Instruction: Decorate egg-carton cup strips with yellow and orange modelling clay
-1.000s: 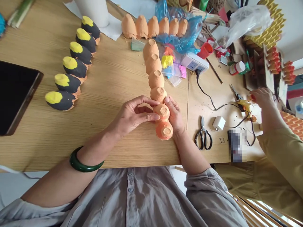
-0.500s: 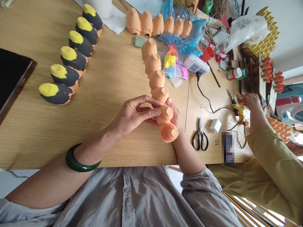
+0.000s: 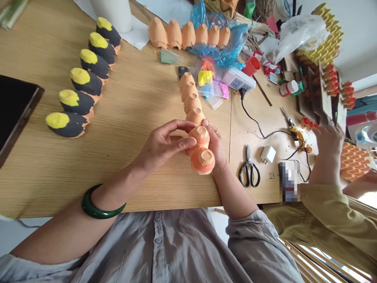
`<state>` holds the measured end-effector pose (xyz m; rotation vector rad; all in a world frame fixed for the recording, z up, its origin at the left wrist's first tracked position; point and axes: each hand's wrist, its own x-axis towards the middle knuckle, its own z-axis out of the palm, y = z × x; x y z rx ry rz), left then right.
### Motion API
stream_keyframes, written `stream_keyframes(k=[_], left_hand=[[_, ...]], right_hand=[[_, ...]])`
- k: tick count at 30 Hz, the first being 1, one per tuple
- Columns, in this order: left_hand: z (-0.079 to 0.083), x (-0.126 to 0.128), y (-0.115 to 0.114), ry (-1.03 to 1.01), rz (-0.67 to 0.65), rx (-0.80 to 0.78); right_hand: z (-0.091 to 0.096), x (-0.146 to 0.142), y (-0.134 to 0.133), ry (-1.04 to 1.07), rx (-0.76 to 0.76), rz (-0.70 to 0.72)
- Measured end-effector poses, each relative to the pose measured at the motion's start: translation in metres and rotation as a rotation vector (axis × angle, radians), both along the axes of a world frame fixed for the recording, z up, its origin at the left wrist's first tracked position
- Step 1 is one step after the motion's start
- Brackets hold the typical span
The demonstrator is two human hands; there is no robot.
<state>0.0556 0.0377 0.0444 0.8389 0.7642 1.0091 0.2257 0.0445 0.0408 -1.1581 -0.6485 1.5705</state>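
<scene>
Both my hands hold one orange strip of egg-carton cones [image 3: 193,106] near the table's front edge. My left hand [image 3: 163,142] pinches the strip's near end from the left, thumb and fingers closed on a cone. On the strip's right side my right hand [image 3: 216,143] wraps round the same end, partly hidden behind the cones. The strip reaches away from me toward the middle of the wooden table [image 3: 123,118]. A green bangle [image 3: 100,204] circles my left wrist.
A row of black-and-yellow painted cones [image 3: 84,80] lies at the left, a second orange cone strip [image 3: 188,34] at the back. Scissors [image 3: 249,171], a white charger [image 3: 267,154] and a power strip [image 3: 238,79] lie to the right. A co-worker's hand [image 3: 328,137] works at the far right.
The near end of the cone strip has turned so its open tops face me more, and the far end has dropped lower. The co-worker's hand has shifted right.
</scene>
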Motion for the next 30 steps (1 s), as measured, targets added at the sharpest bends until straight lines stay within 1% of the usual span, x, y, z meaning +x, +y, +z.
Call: stream_keyframes(k=[2, 5, 10, 14, 19, 22, 24, 27, 30], left_hand=[[-0.001, -0.001, 0.001, 0.018, 0.009, 0.004], [-0.004, -0.004, 0.002, 0.05, 0.015, 0.019], [-0.01, -0.004, 0.001, 0.042, 0.005, 0.034], [-0.013, 0.0, 0.001, 0.007, 0.0, -0.001], [-0.009, 0.001, 0.001, -0.035, -0.022, -0.024], [-0.005, 0.0, 0.001, -0.053, -0.07, -0.026], [-0.002, -0.001, 0.001, -0.063, -0.084, -0.039], [-0.001, -0.001, 0.001, -0.05, -0.043, -0.054], [-0.002, 0.001, 0.001, -0.032, -0.018, -0.036]], right_hand=[[-0.002, 0.0, 0.001, -0.076, 0.056, -0.029], [-0.003, -0.002, 0.002, -0.107, 0.1, -0.031], [0.0, -0.003, 0.001, -0.162, 0.083, -0.039], [0.0, -0.002, 0.001, -0.139, 0.067, -0.051], [-0.003, -0.001, 0.001, -0.111, 0.043, -0.051], [-0.003, 0.0, 0.001, -0.085, -0.01, -0.011], [-0.002, 0.001, 0.001, -0.08, -0.008, 0.005], [-0.001, 0.0, 0.001, -0.118, 0.042, -0.008], [0.0, -0.001, 0.0, -0.129, 0.043, -0.03]])
